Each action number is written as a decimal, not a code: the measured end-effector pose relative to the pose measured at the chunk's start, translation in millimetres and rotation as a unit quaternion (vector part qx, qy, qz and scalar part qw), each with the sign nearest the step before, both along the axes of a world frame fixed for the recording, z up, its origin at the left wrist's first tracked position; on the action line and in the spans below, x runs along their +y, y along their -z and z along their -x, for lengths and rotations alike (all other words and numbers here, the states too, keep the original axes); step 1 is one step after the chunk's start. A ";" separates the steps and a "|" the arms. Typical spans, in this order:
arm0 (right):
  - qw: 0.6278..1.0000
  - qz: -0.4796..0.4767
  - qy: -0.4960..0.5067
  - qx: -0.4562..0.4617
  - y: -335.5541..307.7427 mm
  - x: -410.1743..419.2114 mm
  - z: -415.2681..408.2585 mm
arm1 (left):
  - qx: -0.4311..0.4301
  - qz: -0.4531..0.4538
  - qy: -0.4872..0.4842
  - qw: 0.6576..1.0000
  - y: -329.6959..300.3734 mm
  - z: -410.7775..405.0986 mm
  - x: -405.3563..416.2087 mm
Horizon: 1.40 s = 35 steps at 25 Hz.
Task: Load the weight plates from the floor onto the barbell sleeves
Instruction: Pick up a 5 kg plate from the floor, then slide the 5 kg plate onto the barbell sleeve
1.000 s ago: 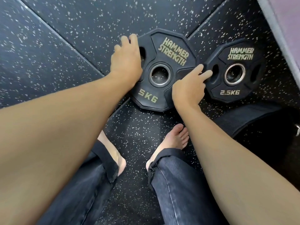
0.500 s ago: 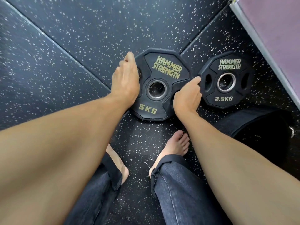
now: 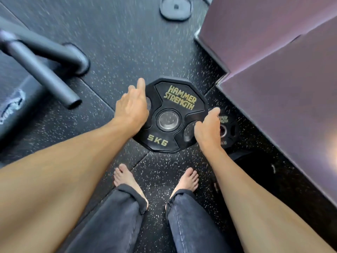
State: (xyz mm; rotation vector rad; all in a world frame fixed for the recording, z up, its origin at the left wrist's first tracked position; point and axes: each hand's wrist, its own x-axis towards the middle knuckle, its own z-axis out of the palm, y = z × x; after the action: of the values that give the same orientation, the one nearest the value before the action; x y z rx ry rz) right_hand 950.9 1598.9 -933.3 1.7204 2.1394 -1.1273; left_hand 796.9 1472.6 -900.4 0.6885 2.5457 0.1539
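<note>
A black 5 kg plate (image 3: 175, 99) with gold "Hammer Strength" lettering is held flat between both hands, raised above the speckled floor. My left hand (image 3: 132, 108) grips its left edge, fingers in the left grip hole. My right hand (image 3: 207, 128) grips its right edge at the right grip hole. The smaller 2.5 kg plate (image 3: 228, 128) lies on the floor to the right, mostly hidden behind my right hand and the lifted plate. No barbell sleeve is in view.
A dark steel equipment frame (image 3: 45, 66) with tube ends lies at the left. A purple padded block (image 3: 273, 73) fills the right side. A flat black pad (image 3: 175, 8) sits at the top. My bare feet (image 3: 127, 178) stand below the plate.
Both hands have closed on the 5 kg plate and lifted it off the floor. It now overlaps the 2.5 kg plate. The view has risen, showing the frame and purple block.
</note>
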 end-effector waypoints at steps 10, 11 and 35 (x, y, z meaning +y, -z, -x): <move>0.928 -0.174 -0.051 0.327 -388.5 69.0 92.2 | 0.106 -0.134 -0.048 0.984 -397.3 86.8 26.4; 0.911 -0.192 -0.059 0.360 -431.1 74.2 100.0 | 0.132 -0.159 -0.055 0.977 -442.5 91.6 30.2; 0.506 -0.305 -0.127 0.797 -1069.9 -92.7 28.3 | 0.668 -0.411 -0.097 0.612 -1090.3 -78.2 -190.0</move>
State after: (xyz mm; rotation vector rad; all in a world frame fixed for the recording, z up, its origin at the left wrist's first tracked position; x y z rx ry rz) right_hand 922.5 1506.2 136.6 -0.4515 3.7664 -2.5559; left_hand 875.1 1282.5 189.9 1.0959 3.9800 1.4752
